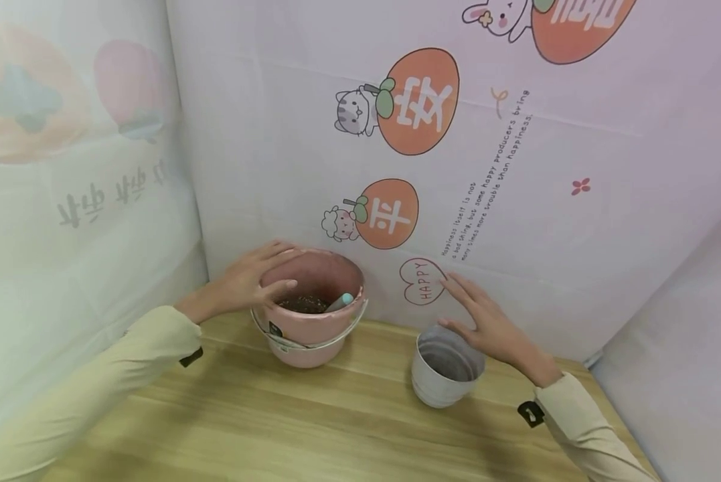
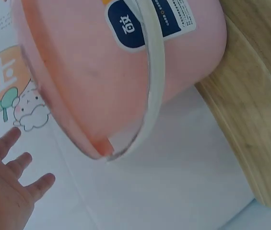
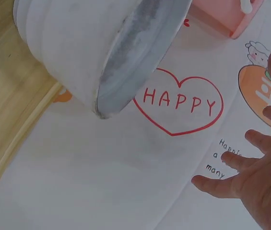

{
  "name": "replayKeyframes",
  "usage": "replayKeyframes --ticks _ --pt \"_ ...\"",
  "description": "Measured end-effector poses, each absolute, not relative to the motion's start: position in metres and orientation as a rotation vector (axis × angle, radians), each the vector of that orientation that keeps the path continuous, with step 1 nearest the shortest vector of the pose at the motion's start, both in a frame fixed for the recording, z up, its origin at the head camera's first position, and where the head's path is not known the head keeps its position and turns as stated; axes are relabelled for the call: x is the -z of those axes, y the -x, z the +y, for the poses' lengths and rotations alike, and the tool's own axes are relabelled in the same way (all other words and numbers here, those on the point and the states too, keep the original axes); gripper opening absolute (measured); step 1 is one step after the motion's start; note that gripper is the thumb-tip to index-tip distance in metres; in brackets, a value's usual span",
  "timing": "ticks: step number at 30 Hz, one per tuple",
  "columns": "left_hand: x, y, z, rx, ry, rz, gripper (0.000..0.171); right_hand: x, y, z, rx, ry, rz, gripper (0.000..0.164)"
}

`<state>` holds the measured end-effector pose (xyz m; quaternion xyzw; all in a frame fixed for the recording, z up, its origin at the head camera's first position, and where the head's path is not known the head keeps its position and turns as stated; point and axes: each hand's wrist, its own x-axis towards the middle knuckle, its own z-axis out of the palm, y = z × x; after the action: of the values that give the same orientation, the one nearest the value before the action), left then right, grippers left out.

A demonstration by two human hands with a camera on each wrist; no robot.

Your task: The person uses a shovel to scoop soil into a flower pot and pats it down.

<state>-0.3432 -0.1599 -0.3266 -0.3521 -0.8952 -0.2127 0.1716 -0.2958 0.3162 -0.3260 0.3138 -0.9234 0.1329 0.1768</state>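
Observation:
A pink bucket (image 1: pixel 308 335) with a white handle (image 2: pixel 155 72) stands on the wooden table near the back. Dark soil (image 1: pixel 302 304) lies inside it, and a tool with a light blue handle end (image 1: pixel 343 301) leans against its inner wall. My left hand (image 1: pixel 246 278) is over the bucket's left rim, fingers spread and holding nothing. Right of the bucket stands a white flowerpot (image 1: pixel 438 385), grey inside, with no soil showing in it. Above this pot's right rim hovers my right hand (image 1: pixel 495 328), fingers spread apart and holding nothing.
Behind the bucket and pot rises a white printed cloth (image 1: pixel 300 147) with cartoon fruit and lettering. Similar cloth walls stand at the left (image 1: pixel 95 254) and right (image 1: pixel 679 301). The wooden table (image 1: pixel 312 428) stretches toward me in front of both containers.

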Motion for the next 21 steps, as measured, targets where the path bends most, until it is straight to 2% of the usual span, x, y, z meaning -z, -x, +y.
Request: replayKeyframes --ticks 11,21 --pt "0.333 0.345 -0.180 0.754 0.747 -2.633 0.068 0.323 0.295 0.330 -0.417 -0.779 -2.730 0.075" --pt "0.337 0.343 -0.187 0.844 0.665 -2.686 0.069 0.328 0.297 0.338 -0.419 -0.762 -2.763 0.073"
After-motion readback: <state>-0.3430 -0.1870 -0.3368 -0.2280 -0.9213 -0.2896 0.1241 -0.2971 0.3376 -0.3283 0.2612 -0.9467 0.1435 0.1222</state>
